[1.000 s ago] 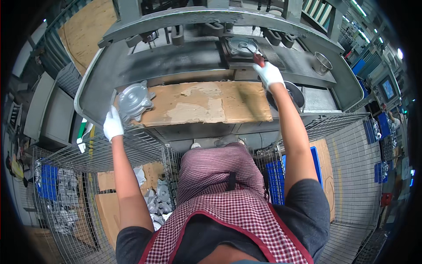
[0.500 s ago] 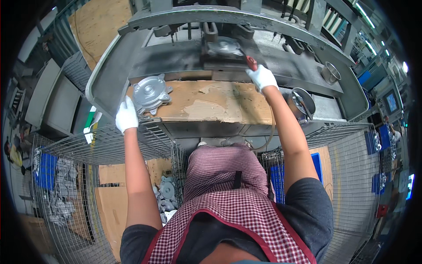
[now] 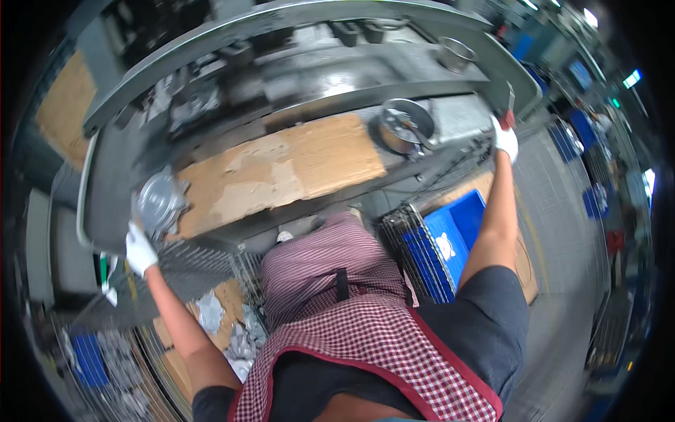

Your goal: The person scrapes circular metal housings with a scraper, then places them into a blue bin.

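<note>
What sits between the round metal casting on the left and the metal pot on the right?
A worn brown cardboard sheet lies between the casting and the pot, as the head view shows.

You are standing on a factory floor, in a metal-parts workshop. A heavy steel machine (image 3: 387, 70) fills the space before you, its worn grey bed carrying a sheet of torn cardboard (image 3: 337, 151) and a round grey casting (image 3: 160, 200). Wire cages (image 3: 190, 259) flank you, one with more metal parts (image 3: 246, 337) inside, and a blue crate (image 3: 467, 218) sits to your right. Your checked work apron (image 3: 380, 327), the ceiling lamps (image 3: 590, 17) and a machine screen (image 3: 580, 72) also mark it as industrial.
</note>
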Demonstrator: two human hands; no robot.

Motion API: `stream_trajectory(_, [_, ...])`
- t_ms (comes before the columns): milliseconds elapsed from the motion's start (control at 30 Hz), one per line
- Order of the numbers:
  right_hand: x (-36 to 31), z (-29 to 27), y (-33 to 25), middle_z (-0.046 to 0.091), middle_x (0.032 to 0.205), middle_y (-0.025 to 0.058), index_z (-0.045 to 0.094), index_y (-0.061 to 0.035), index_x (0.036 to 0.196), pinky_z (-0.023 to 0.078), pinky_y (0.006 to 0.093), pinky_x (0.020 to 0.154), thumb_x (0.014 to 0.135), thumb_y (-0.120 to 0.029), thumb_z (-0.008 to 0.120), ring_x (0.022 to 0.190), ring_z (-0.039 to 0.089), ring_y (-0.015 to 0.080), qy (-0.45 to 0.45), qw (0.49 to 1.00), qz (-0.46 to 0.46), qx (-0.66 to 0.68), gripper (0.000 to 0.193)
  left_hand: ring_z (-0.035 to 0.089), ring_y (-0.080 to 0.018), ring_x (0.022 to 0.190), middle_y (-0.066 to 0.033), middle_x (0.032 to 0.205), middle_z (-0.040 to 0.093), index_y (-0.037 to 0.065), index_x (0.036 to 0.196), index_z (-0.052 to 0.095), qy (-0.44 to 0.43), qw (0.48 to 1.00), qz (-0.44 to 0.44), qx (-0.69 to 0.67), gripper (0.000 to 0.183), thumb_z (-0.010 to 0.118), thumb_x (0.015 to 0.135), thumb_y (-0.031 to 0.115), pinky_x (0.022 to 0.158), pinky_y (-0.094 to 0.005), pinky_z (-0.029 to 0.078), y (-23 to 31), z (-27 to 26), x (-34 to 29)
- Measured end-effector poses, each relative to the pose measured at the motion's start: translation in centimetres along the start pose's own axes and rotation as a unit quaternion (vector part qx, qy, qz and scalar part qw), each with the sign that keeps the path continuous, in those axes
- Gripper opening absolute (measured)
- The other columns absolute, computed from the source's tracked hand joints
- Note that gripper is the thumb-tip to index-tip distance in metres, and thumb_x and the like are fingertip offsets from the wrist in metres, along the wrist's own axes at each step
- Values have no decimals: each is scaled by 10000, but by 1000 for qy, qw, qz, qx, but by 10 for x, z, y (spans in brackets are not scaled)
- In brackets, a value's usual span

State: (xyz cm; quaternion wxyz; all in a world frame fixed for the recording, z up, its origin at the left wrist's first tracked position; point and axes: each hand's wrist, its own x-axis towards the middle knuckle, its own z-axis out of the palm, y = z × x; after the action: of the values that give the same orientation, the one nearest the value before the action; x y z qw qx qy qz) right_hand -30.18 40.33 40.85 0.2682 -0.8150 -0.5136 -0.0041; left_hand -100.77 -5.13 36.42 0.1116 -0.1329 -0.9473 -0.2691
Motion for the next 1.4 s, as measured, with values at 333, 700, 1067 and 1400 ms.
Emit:
stream_trajectory(333, [-244,23,-190,671,1025,124,661,-36,1047,451,349,890,822,-134,616,957,627,241,-58,782,-515,346,249,569,-435,944,-226,993,620,82,992,633,21,1000,-17,13,566,321,920,548,822,-482,444,-3,-2,0])
stream_trajectory(700, [-417,79,-468,652,972,179,514,-121,1211,514,446,751,852,-355,560,882,638,351,-177,714,-677,-4,431,614,-357,880,-200,940,632,96,973,616,4,1000,12,13,458,355,929,470,781,-447,475,-6,-7,0])
stream_trajectory(1067, [-430,43,-293,583,745,132,612,-112,854,469,436,524,748,-240,677,591,575,321,-156,576,-781,183,179,607,-336,909,-150,973,633,110,987,642,-138,921,359,58,283,604,798,317,787,-423,477,26,-25,-5])
stream_trajectory(1400, [-397,32,-183,619,967,112,588,-103,1123,440,389,646,735,-307,720,808,606,279,-175,698,-668,190,458,600,-374,802,-203,857,621,26,894,604,-98,907,408,20,137,579,815,136,708,-448,475,71,-24,-24])
